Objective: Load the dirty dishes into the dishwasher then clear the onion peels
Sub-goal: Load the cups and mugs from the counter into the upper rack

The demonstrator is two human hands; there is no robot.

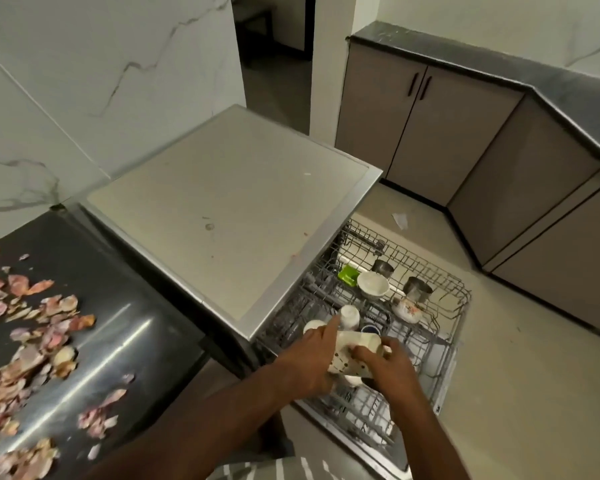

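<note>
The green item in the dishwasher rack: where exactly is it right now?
In the head view, the green item sits in the far left part of the rack, just left of the white bowl.

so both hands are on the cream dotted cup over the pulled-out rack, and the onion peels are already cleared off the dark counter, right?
Not quite. The head view shows both the left hand and right hand on the cream dotted cup over the pulled-out rack, but the onion peels are not cleared: they lie scattered on the dark counter.
</note>
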